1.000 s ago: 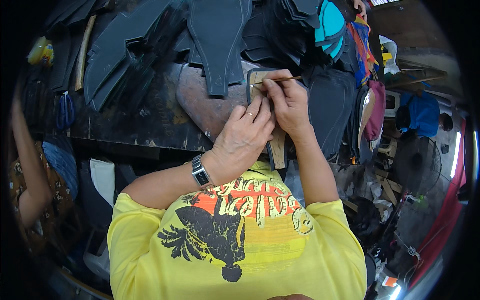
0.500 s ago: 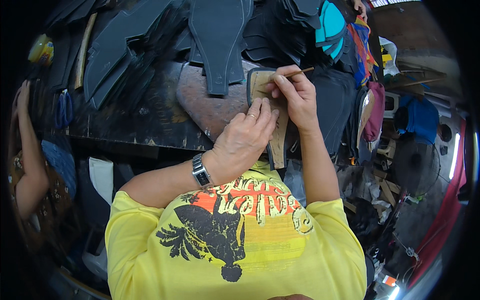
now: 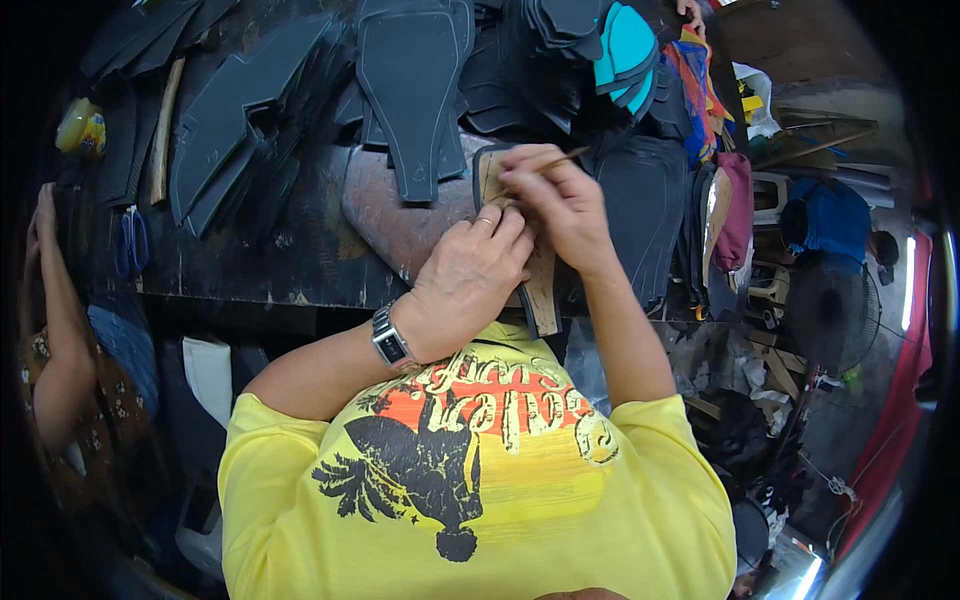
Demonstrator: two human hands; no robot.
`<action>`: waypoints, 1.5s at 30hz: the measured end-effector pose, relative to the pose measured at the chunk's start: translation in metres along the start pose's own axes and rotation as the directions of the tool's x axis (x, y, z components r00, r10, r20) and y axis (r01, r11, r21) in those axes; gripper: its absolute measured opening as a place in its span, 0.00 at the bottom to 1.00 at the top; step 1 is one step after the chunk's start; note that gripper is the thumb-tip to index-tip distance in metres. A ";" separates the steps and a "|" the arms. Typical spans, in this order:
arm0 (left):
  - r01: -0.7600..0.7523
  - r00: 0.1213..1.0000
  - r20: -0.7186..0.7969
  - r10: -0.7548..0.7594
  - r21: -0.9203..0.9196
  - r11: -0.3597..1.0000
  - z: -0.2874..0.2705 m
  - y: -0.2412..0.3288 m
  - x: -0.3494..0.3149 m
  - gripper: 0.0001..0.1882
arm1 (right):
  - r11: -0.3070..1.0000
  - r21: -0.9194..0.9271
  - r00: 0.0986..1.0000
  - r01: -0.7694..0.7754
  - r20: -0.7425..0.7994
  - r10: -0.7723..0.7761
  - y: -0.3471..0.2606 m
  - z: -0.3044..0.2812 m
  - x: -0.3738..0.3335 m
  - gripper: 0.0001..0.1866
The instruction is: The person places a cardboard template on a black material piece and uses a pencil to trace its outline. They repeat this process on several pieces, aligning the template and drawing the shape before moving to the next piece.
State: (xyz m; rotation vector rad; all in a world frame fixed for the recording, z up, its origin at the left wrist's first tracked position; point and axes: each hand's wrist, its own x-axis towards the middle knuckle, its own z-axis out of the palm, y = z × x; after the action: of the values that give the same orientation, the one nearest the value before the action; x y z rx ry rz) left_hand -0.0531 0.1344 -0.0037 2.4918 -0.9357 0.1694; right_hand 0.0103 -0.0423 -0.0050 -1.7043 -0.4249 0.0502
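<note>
A long tan template point(image 3: 542, 285), seemingly cardboard, lies on a black sheet piece point(image 3: 479, 178) whose dark edge shows around it. My left hand point(image 3: 465, 265), with a ring and a wristwatch, presses bent fingers onto the template's middle; its thumb is mostly hidden. Above it, my right hand point(image 3: 560, 210) pinches a thin brown stick-like tool point(image 3: 572, 155) with its back end pointing up and right. The tool's tip is hidden by my fingers. Both lie over a worn brownish board point(image 3: 385, 215) at the table's near edge.
Stacked black cut pieces point(image 3: 415, 100) cover the table's far side, with turquoise ones point(image 3: 627, 55) among them. Blue-handled scissors point(image 3: 131, 240) and a wooden stick point(image 3: 166, 130) lie left. Another person's arm point(image 3: 60, 290) is at far left. A fan point(image 3: 835, 315) stands right.
My right hand has shifted slightly left and lower, turning the tool, and now sits closer over my left fingers. The whole view has shifted a little. My left hand still presses the template.
</note>
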 end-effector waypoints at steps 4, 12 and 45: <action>-0.002 0.992 0.128 0.015 -0.099 0.995 -0.013 -0.021 0.014 0.29 | 0.909 0.406 0.897 -0.099 -0.359 0.258 -0.009 -0.010 -0.023 0.09; 0.146 0.986 0.058 -0.157 0.156 0.977 -0.018 -0.045 0.040 0.57 | 0.529 -0.791 0.951 -0.308 -0.272 0.147 -0.040 0.006 -0.079 0.25; -0.142 0.963 -0.257 0.079 -0.235 0.962 -0.026 -0.031 0.103 0.08 | 0.846 0.507 0.639 0.163 -0.708 0.301 -0.053 -0.130 -0.121 0.08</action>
State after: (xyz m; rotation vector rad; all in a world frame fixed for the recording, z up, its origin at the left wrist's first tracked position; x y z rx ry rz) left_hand 0.0468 0.1060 0.0350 2.1292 -0.9296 0.3641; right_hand -0.0805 -0.1958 0.0455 -1.0299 0.3074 -0.4664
